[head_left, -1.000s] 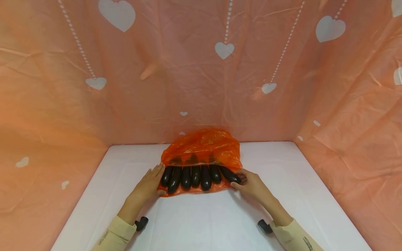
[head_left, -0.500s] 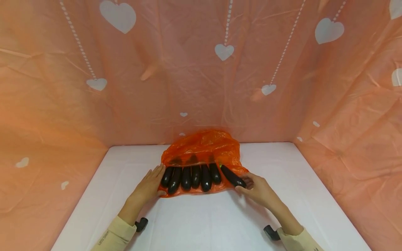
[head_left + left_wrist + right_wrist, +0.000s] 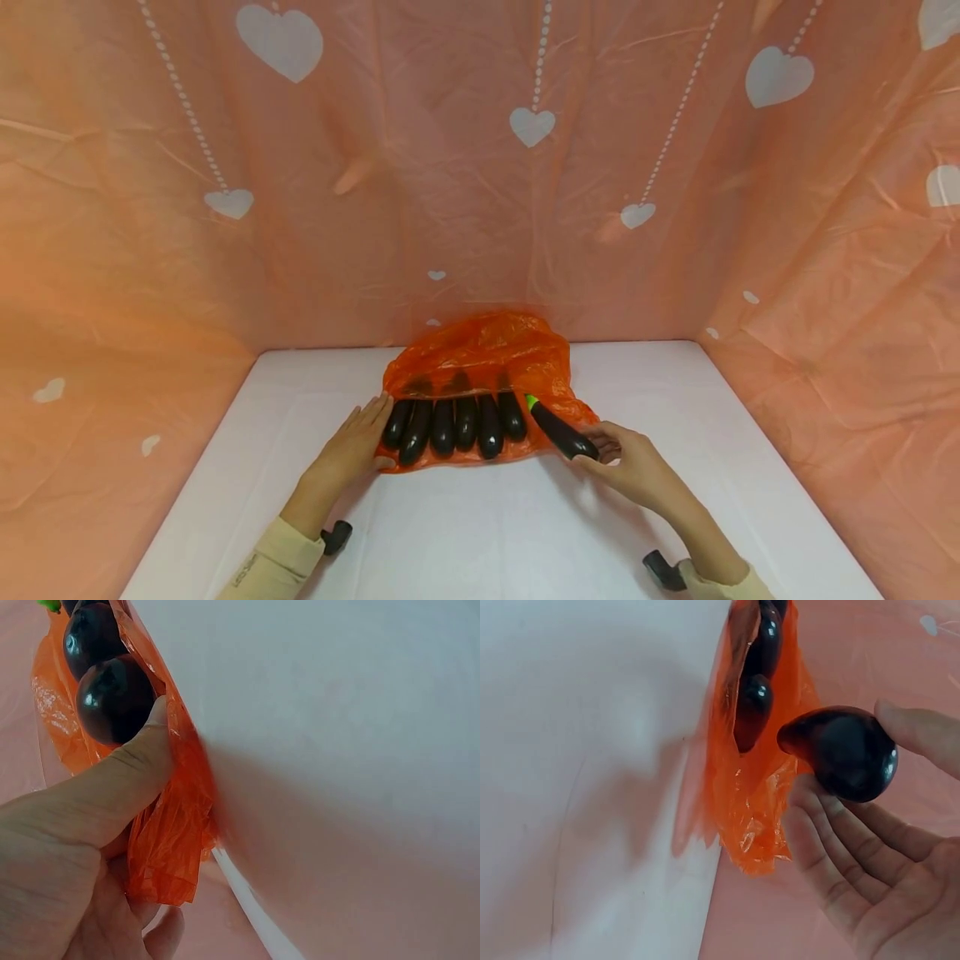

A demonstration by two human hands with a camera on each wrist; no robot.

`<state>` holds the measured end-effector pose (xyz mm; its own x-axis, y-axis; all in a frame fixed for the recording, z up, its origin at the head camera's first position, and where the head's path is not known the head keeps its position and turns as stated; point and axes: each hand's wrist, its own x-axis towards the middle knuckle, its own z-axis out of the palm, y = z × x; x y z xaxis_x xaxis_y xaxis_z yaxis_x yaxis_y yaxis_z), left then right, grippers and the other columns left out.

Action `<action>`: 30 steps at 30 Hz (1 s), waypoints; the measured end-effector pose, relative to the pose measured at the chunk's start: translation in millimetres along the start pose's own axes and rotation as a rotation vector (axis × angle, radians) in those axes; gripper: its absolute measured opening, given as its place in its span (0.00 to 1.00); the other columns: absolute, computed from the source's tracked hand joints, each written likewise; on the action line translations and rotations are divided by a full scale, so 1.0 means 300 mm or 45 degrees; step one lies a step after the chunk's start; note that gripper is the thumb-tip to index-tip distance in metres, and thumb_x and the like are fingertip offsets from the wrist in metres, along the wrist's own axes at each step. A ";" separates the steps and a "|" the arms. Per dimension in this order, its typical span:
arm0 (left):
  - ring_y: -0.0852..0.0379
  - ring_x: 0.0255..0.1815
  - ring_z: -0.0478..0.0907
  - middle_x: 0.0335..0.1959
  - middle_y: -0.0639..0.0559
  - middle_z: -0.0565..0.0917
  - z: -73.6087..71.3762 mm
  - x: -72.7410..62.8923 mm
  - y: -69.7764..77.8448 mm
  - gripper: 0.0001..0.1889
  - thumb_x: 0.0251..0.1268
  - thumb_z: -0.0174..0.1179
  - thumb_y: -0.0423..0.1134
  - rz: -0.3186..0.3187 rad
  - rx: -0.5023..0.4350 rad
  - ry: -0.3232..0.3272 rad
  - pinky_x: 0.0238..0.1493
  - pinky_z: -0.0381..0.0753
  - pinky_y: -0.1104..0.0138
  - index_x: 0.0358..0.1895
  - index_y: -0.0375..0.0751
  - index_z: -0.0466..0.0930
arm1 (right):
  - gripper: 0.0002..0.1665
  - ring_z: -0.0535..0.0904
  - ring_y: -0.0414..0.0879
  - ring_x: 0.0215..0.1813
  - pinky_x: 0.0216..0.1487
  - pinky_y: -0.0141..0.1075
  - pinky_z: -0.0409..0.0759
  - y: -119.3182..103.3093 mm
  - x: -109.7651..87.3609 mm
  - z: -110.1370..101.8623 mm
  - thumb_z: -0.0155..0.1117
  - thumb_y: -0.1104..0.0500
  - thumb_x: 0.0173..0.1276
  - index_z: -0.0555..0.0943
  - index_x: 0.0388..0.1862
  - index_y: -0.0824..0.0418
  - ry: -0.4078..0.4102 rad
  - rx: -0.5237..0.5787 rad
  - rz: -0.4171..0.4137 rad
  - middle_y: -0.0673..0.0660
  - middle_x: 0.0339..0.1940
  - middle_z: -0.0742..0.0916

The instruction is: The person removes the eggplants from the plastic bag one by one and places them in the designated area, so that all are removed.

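An orange plastic bag (image 3: 480, 354) lies near the table's back edge with its mouth toward me. Several dark eggplants (image 3: 467, 423) sit side by side in it, rounded ends out, stem ends under the film. My right hand (image 3: 633, 467) holds another eggplant (image 3: 562, 432) by its rounded end, between thumb and fingers. That eggplant slants at the mouth's right side, its green stem end showing. At the left side, my left hand (image 3: 352, 442) holds the bag's edge; in the left wrist view the film (image 3: 176, 832) runs between thumb and fingers, the thumb beside the nearest eggplant (image 3: 114, 699).
The white tabletop (image 3: 480, 533) stretches in front of the bag. Peach sheeting (image 3: 480, 208) with white hearts rises behind and along both sides. A black wrist-worn device (image 3: 337, 537) shows at my left wrist, another device (image 3: 664, 572) at my right.
My right hand has drawn the rightmost eggplant toward me and to the right, out from under the film, so its green end is now visible. The left hand has stayed in place.
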<state>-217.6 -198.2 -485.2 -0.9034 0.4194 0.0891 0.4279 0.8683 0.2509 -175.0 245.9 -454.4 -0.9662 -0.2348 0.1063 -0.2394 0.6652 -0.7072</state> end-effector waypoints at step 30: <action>0.27 0.82 0.61 0.80 0.23 0.64 -0.005 0.002 0.000 0.53 0.59 0.80 0.42 -0.011 -0.026 -0.021 0.82 0.59 0.38 0.79 0.18 0.59 | 0.24 0.87 0.44 0.41 0.46 0.35 0.87 0.072 -0.012 -0.050 0.81 0.55 0.68 0.85 0.59 0.63 0.267 0.001 0.065 0.55 0.43 0.91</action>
<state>-218.1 -198.4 -483.6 -0.9065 0.4161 0.0711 0.4190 0.8664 0.2716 -178.3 271.7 -459.7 -0.9757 -0.0479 0.2137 -0.1897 0.6721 -0.7157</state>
